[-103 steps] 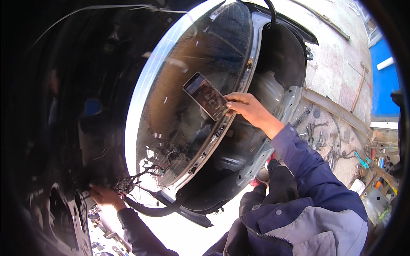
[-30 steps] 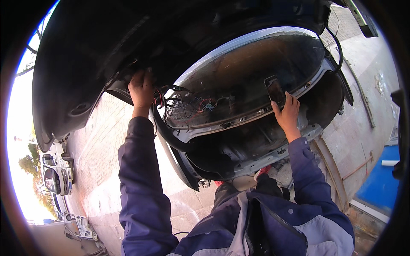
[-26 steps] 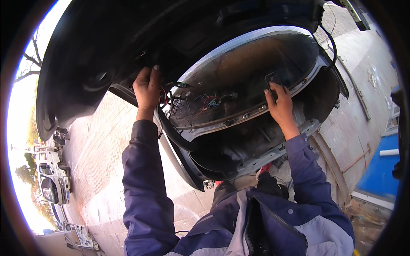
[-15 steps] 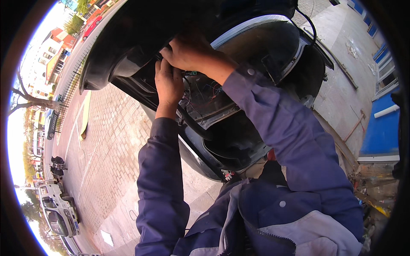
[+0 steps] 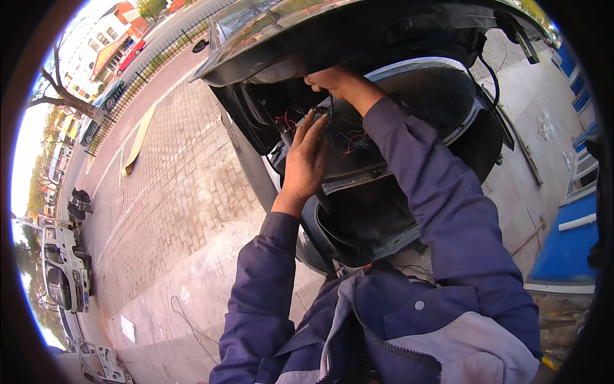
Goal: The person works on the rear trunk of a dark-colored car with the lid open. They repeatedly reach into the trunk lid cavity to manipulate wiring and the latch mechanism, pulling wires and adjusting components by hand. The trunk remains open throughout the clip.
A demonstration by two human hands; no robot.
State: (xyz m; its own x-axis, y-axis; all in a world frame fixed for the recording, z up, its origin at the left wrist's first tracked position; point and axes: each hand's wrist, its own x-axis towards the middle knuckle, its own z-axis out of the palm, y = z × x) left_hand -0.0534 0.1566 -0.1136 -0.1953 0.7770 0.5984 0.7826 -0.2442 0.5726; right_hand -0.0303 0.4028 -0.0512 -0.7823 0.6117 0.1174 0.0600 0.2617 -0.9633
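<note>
Under the raised trunk lid (image 5: 409,32) of a dark car, both my hands are at work. My left hand (image 5: 306,160) points upward, its fingertips closed on a thin dark wire (image 5: 331,104) with a small greenish piece at its lower end; the thumb is hidden. My right hand (image 5: 329,79) is higher, against the lid's underside, its fingers curled and partly hidden; what they hold cannot be made out. The wire runs down from near it toward my left fingertips. Red wires (image 5: 286,120) show left of my left hand.
The open trunk (image 5: 364,214) lies below my hands. Loose coloured wires (image 5: 355,142) rest by the rear window (image 5: 422,96). A black cable (image 5: 491,77) curves at the lid's right side. Paving (image 5: 185,185) and a white vehicle (image 5: 64,265) are left; a blue panel (image 5: 563,249) is right.
The view has shifted, showing more of the lid's outside. My hands, close together before, are now apart: the left is lower, by the wire's end, and the right stays up at the lid.
</note>
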